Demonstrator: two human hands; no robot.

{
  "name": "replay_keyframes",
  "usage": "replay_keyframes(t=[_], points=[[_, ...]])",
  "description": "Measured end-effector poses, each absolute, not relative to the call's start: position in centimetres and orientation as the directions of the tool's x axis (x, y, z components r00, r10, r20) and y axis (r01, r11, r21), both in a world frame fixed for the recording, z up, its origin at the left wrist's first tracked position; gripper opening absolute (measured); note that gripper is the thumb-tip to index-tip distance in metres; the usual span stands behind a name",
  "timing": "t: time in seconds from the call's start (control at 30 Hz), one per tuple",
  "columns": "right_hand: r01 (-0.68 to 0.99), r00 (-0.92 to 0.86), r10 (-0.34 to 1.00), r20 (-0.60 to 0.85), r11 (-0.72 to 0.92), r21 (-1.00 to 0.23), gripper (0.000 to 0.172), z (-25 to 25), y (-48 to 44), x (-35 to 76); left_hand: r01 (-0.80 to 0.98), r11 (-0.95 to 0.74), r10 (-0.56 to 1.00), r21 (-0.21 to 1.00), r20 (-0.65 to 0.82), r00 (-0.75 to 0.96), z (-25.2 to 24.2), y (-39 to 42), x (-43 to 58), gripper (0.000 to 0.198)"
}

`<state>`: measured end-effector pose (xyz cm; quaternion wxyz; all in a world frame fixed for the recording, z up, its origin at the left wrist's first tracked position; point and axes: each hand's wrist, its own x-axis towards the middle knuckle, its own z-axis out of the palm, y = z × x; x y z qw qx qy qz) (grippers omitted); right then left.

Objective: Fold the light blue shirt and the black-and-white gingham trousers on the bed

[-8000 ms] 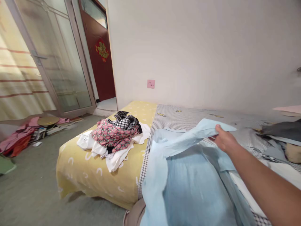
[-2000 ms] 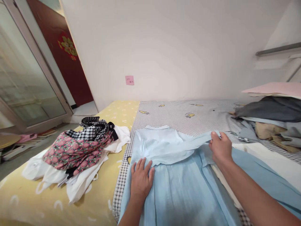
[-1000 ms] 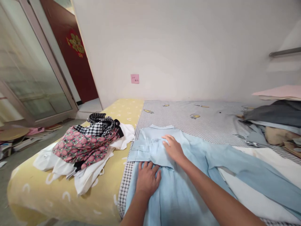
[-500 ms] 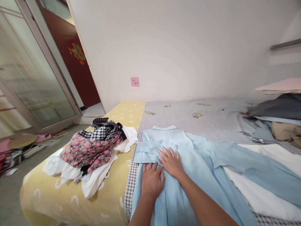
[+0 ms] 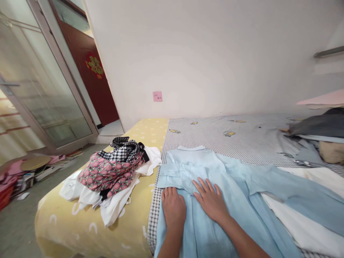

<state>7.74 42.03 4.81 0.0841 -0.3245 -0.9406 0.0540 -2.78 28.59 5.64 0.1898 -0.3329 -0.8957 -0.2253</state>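
A light blue long-sleeved shirt [image 5: 236, 215] lies spread on the bed, collar toward the wall. Its left sleeve is folded across the upper back, while the other sleeve [image 5: 292, 190] stretches out to the right. My left hand [image 5: 174, 208] rests palm down on the shirt, fingers straight and close together at the lower edge of the folded sleeve [image 5: 172, 175]. Flat on the middle of the shirt lies my right hand [image 5: 211, 200], fingers spread. Beneath the right side of the shirt, a white garment [image 5: 298, 227] shows.
A heap of clothes [image 5: 113, 172], floral, checked and white, sits left on the yellow sheet [image 5: 67, 225]. Folded clothes [image 5: 319, 125] are stacked at the far right on the checked sheet [image 5: 204, 132]. A pink note [image 5: 157, 96] sticks to the wall.
My right hand has slid right and toward me, away from the folded sleeve. My left hand stays by the sleeve's lower edge, its fingers closer together. The view has shifted slightly left.
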Motion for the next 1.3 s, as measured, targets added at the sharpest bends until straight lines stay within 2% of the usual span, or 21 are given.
replay_keyframes(t=[0.13,0.3,0.47,0.57,0.73,0.8,0.87,1.0,1.1,1.17,1.3], points=[[0.578,-0.790,0.598,0.139,0.801,-0.158,0.057,4.7,41.7,8.6,0.631,0.711,0.426,0.310,0.524,-0.738,5.3,28.5,-2.9,0.032],[0.580,-0.791,0.597,0.130,0.801,-0.149,0.057,5.3,41.2,9.0,0.559,0.668,0.288,0.491,0.523,-0.802,5.3,28.3,-3.6,0.035],[0.578,-0.782,0.604,0.153,0.795,-0.187,0.056,5.9,40.8,8.9,0.520,0.672,0.246,0.527,0.504,-0.828,5.6,28.6,-4.6,0.044],[0.574,-0.775,0.612,0.161,0.787,-0.228,0.055,6.0,40.6,8.8,0.449,0.705,0.155,0.549,0.499,-0.853,5.6,29.5,-6.3,0.050],[0.557,-0.763,0.622,0.178,0.772,-0.307,0.054,6.3,40.5,8.7,0.376,0.732,0.025,0.568,0.529,-0.848,7.1,32.0,-9.3,0.032],[0.546,-0.760,0.623,0.185,0.767,-0.338,0.054,6.4,40.4,8.7,0.431,0.719,0.070,0.546,0.560,-0.826,8.4,33.2,-9.5,0.032],[0.538,-0.756,0.626,0.190,0.760,-0.365,0.054,6.4,40.4,8.7,0.539,0.686,0.187,0.489,0.597,-0.780,9.8,34.1,-9.1,0.033],[0.521,-0.747,0.630,0.211,0.753,-0.401,0.053,6.5,40.5,8.6,0.773,0.555,0.495,0.306,0.625,-0.603,11.5,35.0,-7.0,0.031],[0.510,-0.738,0.634,0.232,0.749,-0.424,0.051,6.4,40.5,8.6,0.864,0.486,0.687,0.133,0.553,-0.472,10.9,34.3,-5.8,0.043],[0.500,-0.725,0.637,0.263,0.749,-0.434,0.049,6.2,40.5,8.5,0.875,0.480,0.747,0.061,0.495,-0.444,9.9,33.1,-5.5,0.049],[0.484,-0.710,0.633,0.308,0.757,-0.439,0.042,5.9,40.5,8.4,0.863,0.504,0.747,0.046,0.478,-0.462,7.9,30.0,-5.8,0.043]])
